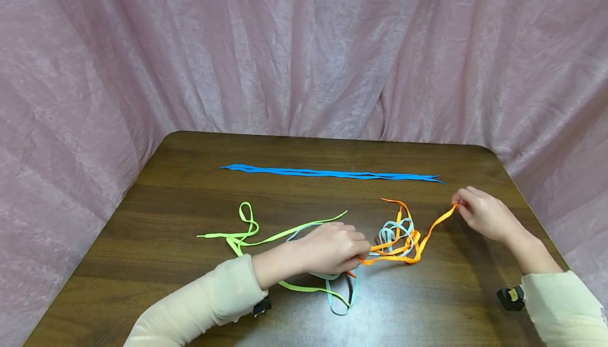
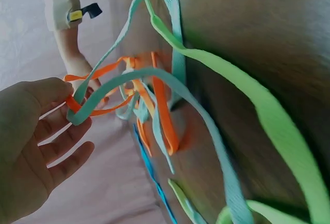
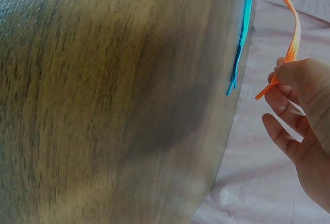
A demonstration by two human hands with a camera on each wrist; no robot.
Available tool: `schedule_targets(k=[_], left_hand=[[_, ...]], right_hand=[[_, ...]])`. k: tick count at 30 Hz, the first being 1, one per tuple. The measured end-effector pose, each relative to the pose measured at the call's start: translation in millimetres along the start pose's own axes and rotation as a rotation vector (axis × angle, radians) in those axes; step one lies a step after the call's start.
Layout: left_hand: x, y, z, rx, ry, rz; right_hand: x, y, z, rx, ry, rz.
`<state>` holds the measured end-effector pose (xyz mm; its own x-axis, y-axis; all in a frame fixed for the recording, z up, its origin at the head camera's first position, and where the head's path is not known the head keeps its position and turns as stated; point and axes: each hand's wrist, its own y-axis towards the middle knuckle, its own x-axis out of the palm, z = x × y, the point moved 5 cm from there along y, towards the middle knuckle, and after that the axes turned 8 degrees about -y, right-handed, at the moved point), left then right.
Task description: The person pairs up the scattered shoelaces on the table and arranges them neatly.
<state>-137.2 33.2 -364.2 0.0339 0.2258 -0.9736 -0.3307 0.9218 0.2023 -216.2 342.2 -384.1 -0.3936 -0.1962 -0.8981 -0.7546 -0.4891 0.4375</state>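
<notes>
My left hand (image 1: pixel 332 247), palm down over the table's middle, pinches an orange shoelace (image 1: pixel 390 258) between thumb and index finger. A pale teal shoelace (image 2: pixel 219 147) loops over the orange one right at those fingertips; the other left fingers are loosely bent. Off to the right, my right hand (image 1: pixel 486 214) pinches the orange lace near one end, its tip (image 3: pixel 265 91) poking out past the thumb. Between the hands the orange lace runs slack from a tangle with teal loops. A yellow-green shoelace (image 1: pixel 275 238) lies under and left of my left hand.
A blue shoelace (image 1: pixel 328 173), folded into long strands, lies straight across the back of the brown wooden table (image 1: pixel 166 199). Pink curtain (image 1: pixel 304 51) hangs behind and at both sides. Each wrist wears a small black device (image 1: pixel 511 298).
</notes>
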Motion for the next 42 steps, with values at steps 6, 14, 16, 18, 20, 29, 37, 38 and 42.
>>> schedule_targets(k=[6, 14, 16, 18, 20, 29, 37, 38, 42], left_hand=[[2.5, -15.2, -10.2, -0.012, -0.065, 0.03], [18.6, -30.7, -17.0, -0.04, -0.084, -0.047], [22.0, -32.8, -17.6, -0.041, -0.081, -0.054], [24.5, -34.4, -18.0, -0.037, -0.077, -0.052], [26.5, -35.3, -18.4, -0.031, -0.075, -0.048], [28.3, -32.9, -18.1, -0.037, -0.053, -0.11], [14.3, -12.0, -17.4, -0.031, 0.014, -0.112], [13.2, -8.4, -17.6, -0.03, 0.017, -0.102], [10.4, 7.3, -18.5, -0.032, 0.024, -0.073]], right_hand=[[-1.9, 1.0, 0.8, -0.011, -0.007, 0.011], [-0.3, -0.5, 0.7, 0.009, -0.007, -0.008], [0.2, -1.0, 0.6, 0.012, -0.006, -0.009], [0.6, -1.2, 0.6, 0.013, -0.006, -0.009], [0.8, -1.4, 0.4, 0.012, -0.004, -0.01], [-2.0, -1.5, -0.3, 0.003, 0.0, 0.013], [-2.9, -2.2, -1.3, -0.006, -0.002, 0.031], [-2.9, -2.2, -1.5, -0.006, -0.002, 0.031], [-2.4, -2.1, -2.6, -0.006, -0.001, 0.025]])
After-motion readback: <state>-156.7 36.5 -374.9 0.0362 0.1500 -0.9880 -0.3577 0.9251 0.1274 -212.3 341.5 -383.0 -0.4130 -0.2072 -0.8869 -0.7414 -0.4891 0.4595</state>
